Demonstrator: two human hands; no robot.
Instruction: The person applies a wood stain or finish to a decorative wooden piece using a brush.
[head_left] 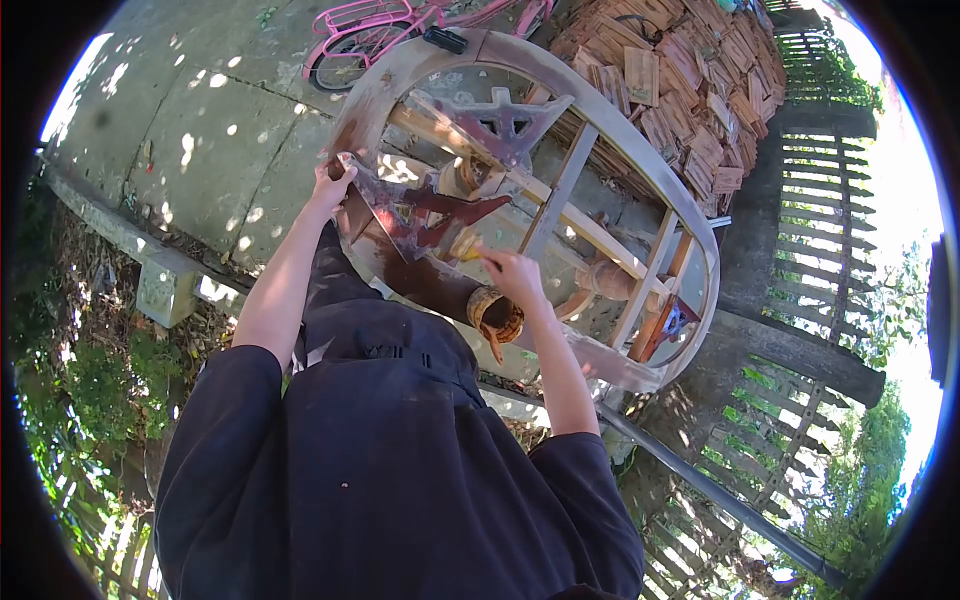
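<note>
My left hand grips the upper left end of a carved wooden bracket, which is partly coated dark reddish-brown. In my right hand is a paintbrush, its pale bristles at or close to the bracket's lower edge; whether they touch is hard to tell. Just below that hand, a can with brown drips down its side sits on the rim of an oval wooden table frame. Another carved bracket lies across the frame's far side, and a smaller one is at the right.
Wooden crossbars span the frame. A dark object rests on its far rim. Beyond stand a pink bicycle and a pile of reddish tiles or boards. A slatted fence runs along the right, a low concrete kerb along the left.
</note>
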